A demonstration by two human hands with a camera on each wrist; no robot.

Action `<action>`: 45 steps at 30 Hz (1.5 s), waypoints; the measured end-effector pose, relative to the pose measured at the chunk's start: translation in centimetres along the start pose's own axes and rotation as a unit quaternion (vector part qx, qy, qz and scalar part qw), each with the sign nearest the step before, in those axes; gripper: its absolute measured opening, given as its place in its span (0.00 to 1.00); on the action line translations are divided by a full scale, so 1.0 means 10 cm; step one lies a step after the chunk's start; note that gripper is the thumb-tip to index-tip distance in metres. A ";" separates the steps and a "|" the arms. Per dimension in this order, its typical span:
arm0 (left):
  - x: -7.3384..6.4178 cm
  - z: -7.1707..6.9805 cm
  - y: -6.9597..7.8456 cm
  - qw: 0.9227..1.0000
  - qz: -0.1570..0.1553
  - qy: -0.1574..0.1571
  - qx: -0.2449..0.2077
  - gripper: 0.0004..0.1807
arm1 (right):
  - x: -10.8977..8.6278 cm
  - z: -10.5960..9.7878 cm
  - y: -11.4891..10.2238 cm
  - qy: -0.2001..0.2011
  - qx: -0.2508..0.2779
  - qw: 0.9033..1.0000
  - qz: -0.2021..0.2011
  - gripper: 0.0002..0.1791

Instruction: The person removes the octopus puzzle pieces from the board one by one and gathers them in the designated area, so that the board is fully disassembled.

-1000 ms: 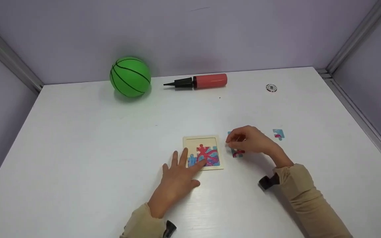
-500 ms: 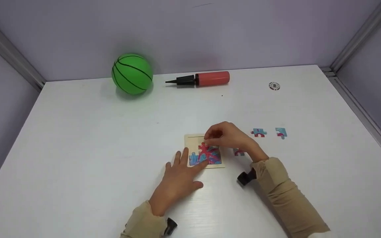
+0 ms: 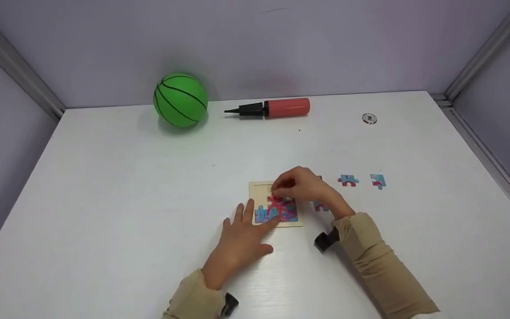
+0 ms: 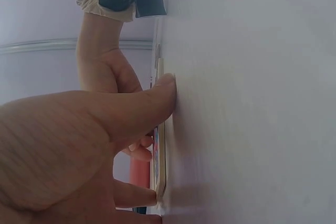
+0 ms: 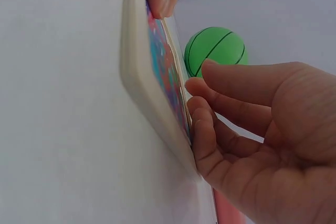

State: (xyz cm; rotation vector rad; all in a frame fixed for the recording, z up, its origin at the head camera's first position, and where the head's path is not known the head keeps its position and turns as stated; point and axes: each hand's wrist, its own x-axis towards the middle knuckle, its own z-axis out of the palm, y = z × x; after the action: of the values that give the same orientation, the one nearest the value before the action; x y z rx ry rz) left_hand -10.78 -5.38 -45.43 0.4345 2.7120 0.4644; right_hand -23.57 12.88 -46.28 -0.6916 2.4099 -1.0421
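Right hand (image 3: 303, 186) since brought to puzzle tray (image 3: 259, 191); grasp cannot be told. Left fingers (image 3: 248, 212) released. Desk edges (image 3: 17, 208) well off.

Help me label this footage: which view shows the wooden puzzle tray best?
The head view shows the puzzle tray from above, though the left hand and right hand hide parts. The left wrist has it nearly edge-on; the right, slanted and cut off.

We can pass between the puzzle frame (image 3: 260, 191) and the pump (image 3: 287, 107), but the green ball (image 3: 180, 100) blocks the way left of it, and our left hand (image 3: 240, 241) and right hand (image 3: 304, 186) crowd the frame.
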 end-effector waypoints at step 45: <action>0.18 0.04 0.31 0.995 -0.091 -0.003 0.043 0.40 | -0.02 0.02 -0.03 0.001 -0.004 1.000 -0.008 0.07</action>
State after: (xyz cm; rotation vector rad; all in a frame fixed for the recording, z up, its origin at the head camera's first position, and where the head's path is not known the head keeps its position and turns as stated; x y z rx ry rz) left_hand -11.52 -1.83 -45.12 0.2070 2.7406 0.2962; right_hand -23.21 12.69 -46.16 -0.7144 2.4154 -1.0416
